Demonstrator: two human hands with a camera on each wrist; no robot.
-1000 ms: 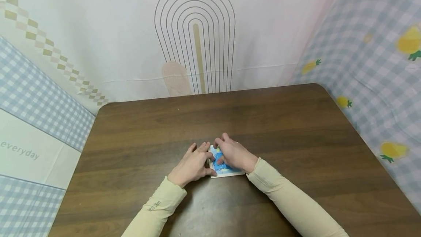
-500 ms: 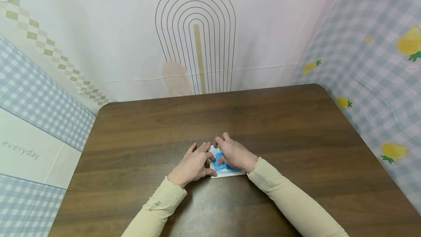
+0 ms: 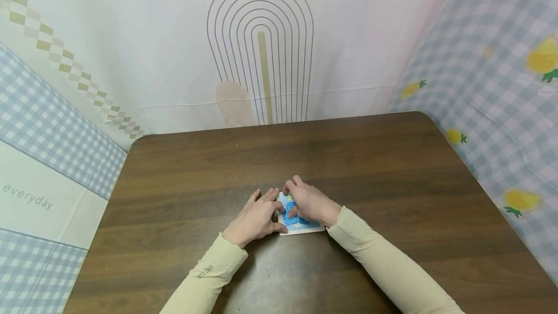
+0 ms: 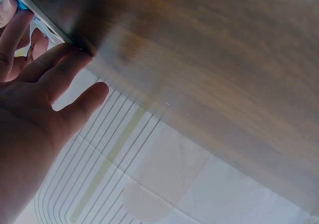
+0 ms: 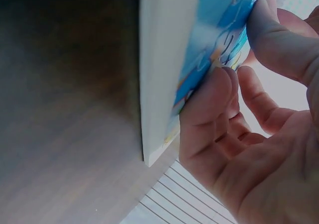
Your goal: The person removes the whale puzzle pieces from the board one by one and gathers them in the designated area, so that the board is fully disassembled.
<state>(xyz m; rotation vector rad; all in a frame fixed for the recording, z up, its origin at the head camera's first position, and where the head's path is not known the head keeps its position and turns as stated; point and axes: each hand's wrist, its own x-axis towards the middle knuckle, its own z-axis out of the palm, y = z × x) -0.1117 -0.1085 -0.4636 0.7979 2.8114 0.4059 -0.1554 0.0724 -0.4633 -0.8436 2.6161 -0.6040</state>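
A small flat jigsaw puzzle (image 3: 301, 227) with a blue picture and a pale border lies on the brown table, partly covered by both hands. Along its left side, my left hand (image 3: 256, 218) rests with spread fingers, the thumb by the lower left corner. In the left wrist view, fingertips of the left hand (image 4: 47, 87) touch the board's edge. My right hand (image 3: 313, 203) is over the picture, its fingers bent and its thumb on the blue part. Seen from the right wrist, the thumb and a finger of the right hand (image 5: 259, 114) grip at the puzzle (image 5: 212, 30); any separate piece is hidden.
The wood-grain table (image 3: 196, 168) extends around the board on all sides. A white cloth with arch lines (image 3: 174, 62) hangs behind it. Checked cloths stand at the left and right (image 3: 492, 101), the right one printed with yellow fruit.
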